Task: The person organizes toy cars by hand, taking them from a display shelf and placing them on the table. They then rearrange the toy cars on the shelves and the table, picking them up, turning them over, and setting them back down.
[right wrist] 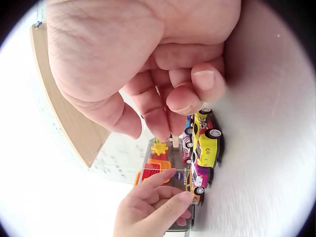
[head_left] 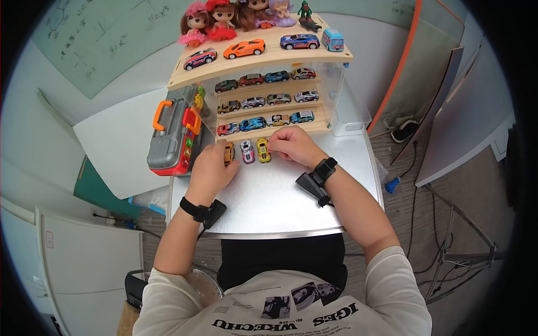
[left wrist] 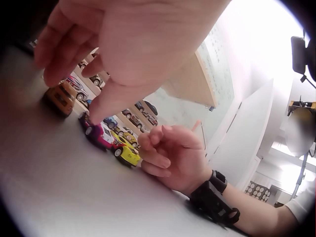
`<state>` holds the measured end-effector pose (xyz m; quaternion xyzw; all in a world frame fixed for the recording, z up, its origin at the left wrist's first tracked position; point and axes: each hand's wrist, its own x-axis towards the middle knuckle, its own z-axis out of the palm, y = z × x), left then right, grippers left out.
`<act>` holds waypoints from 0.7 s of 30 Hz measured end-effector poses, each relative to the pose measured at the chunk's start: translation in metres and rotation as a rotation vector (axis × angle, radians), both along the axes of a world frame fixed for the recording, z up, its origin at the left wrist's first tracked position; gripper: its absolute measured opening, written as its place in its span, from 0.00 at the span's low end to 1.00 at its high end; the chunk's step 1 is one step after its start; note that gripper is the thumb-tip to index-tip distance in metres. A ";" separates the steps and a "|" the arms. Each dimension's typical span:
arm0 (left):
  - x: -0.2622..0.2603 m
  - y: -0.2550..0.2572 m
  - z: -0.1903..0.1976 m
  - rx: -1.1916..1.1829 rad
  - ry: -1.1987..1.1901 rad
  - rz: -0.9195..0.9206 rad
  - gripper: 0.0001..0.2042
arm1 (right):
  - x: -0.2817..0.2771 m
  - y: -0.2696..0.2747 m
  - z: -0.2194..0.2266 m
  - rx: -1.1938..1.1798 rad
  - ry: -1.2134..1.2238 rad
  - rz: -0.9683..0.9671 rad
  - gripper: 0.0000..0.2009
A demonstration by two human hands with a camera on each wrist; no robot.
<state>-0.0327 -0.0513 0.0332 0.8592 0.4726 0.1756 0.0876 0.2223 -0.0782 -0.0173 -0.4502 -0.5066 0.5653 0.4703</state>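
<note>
Three toy cars stand in a row on the silver table in the head view: an orange car (head_left: 229,153), a white and pink car (head_left: 247,152) and a yellow car (head_left: 263,150). My left hand (head_left: 212,171) is at the orange car, fingertips at its far end and thumb apart, seen also in the left wrist view beside the orange car (left wrist: 61,98). On the other side my right hand (head_left: 296,147) rests by the yellow car, its fingers loosely bent around nothing. From the right wrist, the yellow car (right wrist: 206,143) shows just past those fingertips.
Behind the row stands a wooden display shelf (head_left: 260,53) with several toy cars on its tiers, and cars and dolls (head_left: 221,22) on top. A grey and red toolbox (head_left: 174,134) is at the left, a clear plastic bin (head_left: 348,120) at the right.
</note>
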 end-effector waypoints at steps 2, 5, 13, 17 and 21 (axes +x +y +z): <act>0.004 -0.003 0.000 0.134 -0.096 -0.057 0.22 | 0.000 -0.002 0.001 -0.007 -0.010 -0.014 0.06; 0.013 0.007 -0.001 0.111 -0.214 -0.196 0.17 | 0.003 0.001 -0.005 0.016 0.029 -0.051 0.03; 0.034 0.026 -0.010 0.112 -0.367 -0.224 0.11 | 0.018 -0.003 0.018 0.355 -1.002 -0.659 0.17; 0.030 0.035 -0.024 0.248 -0.461 -0.204 0.09 | 0.023 -0.001 0.014 0.344 -1.137 -0.624 0.17; 0.021 0.037 -0.027 0.251 -0.499 -0.159 0.08 | 0.023 -0.004 0.021 0.230 -1.282 -0.579 0.13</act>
